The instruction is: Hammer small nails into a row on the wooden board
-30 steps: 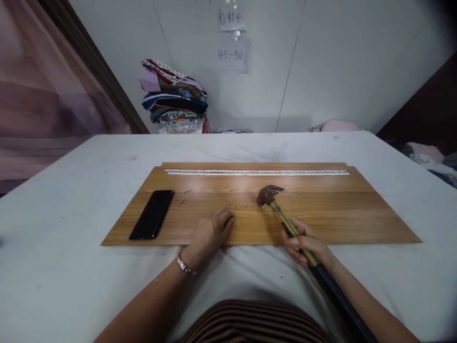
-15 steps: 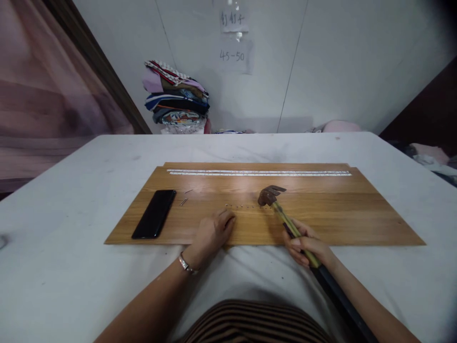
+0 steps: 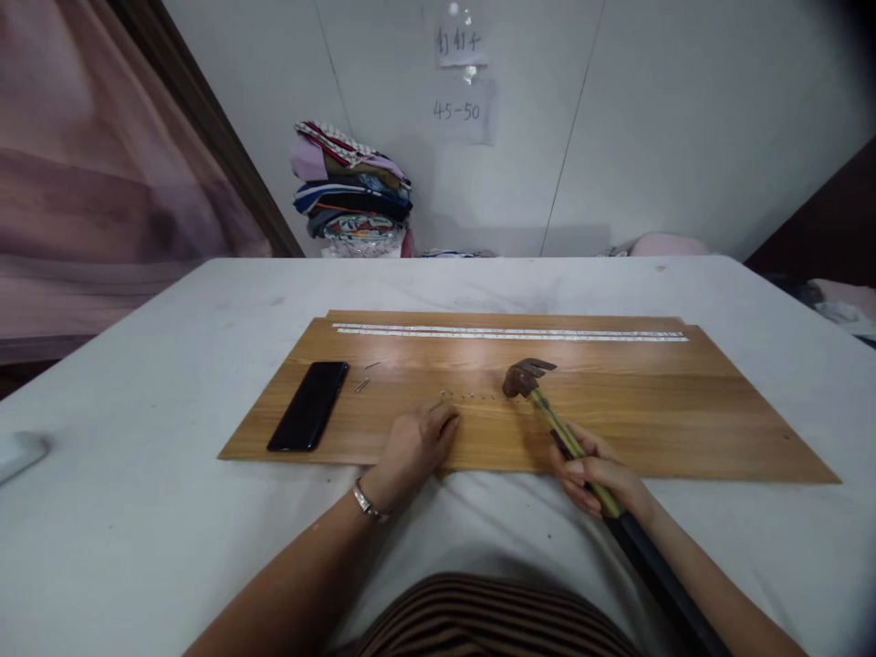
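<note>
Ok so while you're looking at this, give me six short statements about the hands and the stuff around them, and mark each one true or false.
1. The right hand grips the hammer by its handle. True.
2. The phone lies to the right of the hammer. False: the phone lies left of it, toward the left end of the wooden board.
3. Loose nails lie just right of the phone. True.
4. The left hand is on top of the phone. False: the left hand is apart from it, by the board's near edge.
5. Two pale strips run along the board's near edge. False: the pale strips run near its far edge.
6. Folded fabric is stacked beyond the far edge of the table. True.
</note>
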A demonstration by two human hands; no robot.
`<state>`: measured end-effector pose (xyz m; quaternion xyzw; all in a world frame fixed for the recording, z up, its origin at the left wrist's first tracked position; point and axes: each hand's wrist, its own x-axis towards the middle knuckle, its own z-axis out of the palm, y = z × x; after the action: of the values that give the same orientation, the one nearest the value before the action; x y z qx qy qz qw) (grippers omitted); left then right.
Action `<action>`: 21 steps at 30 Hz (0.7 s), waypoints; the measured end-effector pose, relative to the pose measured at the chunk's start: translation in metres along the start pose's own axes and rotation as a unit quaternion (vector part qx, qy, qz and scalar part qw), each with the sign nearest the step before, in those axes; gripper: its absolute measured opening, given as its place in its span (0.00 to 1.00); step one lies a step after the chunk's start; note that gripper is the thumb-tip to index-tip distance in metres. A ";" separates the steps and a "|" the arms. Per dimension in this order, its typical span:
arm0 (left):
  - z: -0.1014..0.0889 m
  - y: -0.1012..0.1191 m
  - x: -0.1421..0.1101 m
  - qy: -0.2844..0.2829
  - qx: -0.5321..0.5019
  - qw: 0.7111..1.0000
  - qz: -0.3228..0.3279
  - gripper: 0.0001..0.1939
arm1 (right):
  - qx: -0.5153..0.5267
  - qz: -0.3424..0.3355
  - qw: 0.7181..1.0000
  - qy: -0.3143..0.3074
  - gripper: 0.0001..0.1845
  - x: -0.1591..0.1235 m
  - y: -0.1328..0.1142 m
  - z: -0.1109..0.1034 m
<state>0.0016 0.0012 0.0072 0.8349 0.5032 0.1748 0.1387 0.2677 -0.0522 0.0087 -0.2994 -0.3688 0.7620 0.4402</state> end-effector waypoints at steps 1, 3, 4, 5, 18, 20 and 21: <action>0.000 0.000 0.000 0.001 0.000 1.000 -0.001 0.10 | 0.000 0.001 1.000 -0.002 0.17 0.000 0.000 -0.001; 0.000 0.000 0.000 0.002 0.004 1.000 -0.002 0.10 | -0.009 0.007 1.000 -0.005 0.14 0.001 0.001 -0.002; 0.000 0.000 0.000 0.003 0.007 1.000 -0.003 0.10 | -0.015 0.010 1.000 -0.007 0.13 0.002 0.001 -0.003; 0.000 0.000 0.000 0.003 0.010 1.000 -0.002 0.10 | -0.020 0.012 1.000 -0.009 0.13 0.002 0.001 -0.003; 0.000 -0.001 0.000 0.002 0.004 1.000 0.007 0.10 | -0.011 0.010 1.000 0.003 0.11 0.002 -0.001 0.002; 0.000 -0.001 0.000 0.002 0.006 1.000 0.002 0.10 | -0.017 0.014 1.000 0.010 0.11 0.002 -0.001 0.002; 0.000 -0.001 0.000 0.003 0.006 1.000 0.001 0.10 | -0.019 0.013 1.000 0.012 0.11 0.002 -0.001 0.003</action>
<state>0.0013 0.0018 0.0071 0.8358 0.5039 0.1738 0.1320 0.2651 -0.0507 0.0106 -0.3215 -0.3745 0.7568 0.4286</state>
